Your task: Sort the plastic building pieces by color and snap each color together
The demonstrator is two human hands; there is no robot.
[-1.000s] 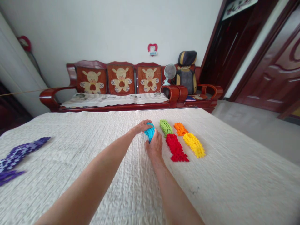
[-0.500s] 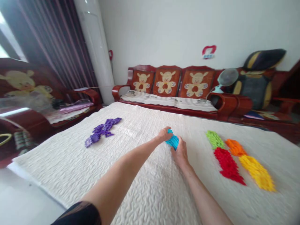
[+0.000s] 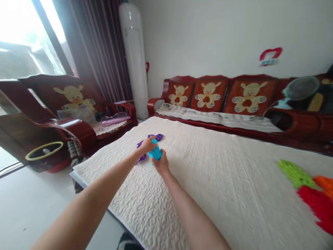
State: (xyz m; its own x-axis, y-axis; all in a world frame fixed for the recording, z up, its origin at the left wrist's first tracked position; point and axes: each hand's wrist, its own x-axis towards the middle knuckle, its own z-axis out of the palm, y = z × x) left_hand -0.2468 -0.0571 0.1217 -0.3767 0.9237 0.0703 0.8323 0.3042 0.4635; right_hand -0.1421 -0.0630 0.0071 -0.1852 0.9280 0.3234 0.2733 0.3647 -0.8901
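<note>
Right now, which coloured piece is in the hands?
The blue piece, held between left hand and right hand. The purple piece lies partly hidden behind them; the green piece, orange piece and red piece lie apart, far right.

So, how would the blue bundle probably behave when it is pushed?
The blue bundle looks small beside the left hand and right hand, so probably light. Its compact shape between them hints at some stiffness. Its uneven edges may hinder rolling.

Blue bundle point(image 3: 156, 153), purple bundle point(image 3: 159, 137), cream wavy-patterned cover point(image 3: 221, 173)
</note>
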